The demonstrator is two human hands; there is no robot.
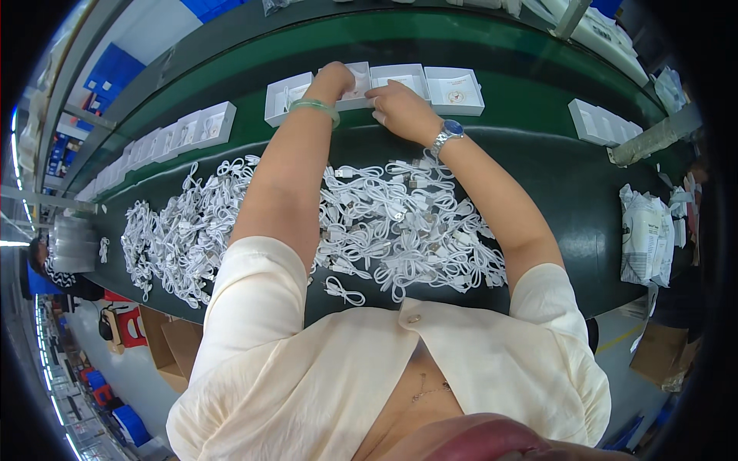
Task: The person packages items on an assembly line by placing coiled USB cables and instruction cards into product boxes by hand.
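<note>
Four open white boxes stand in a row on the far side of the bench: a leftmost box (277, 104), a second box (361, 71), a third box (420, 75) and a rightmost box (470, 109). My left hand (337, 78), below a pale green bangle, reaches into the second box. Its fingers are bent downward, and what they pinch, if anything, is hidden. My right hand (401, 109) is at the near side of the second and third boxes, fingers apart, fingertips by the rim. A white cable shows in the leftmost box. Between my forearms and beyond them lie many coiled white USB cables (384, 215).
A row of open white boxes (211, 127) runs along the far left, and another white box group (603, 123) sits at the right by a metal post (653, 142). A white plastic bag (647, 238) lies at the right edge. Cardboard boxes (665, 353) stand on the floor.
</note>
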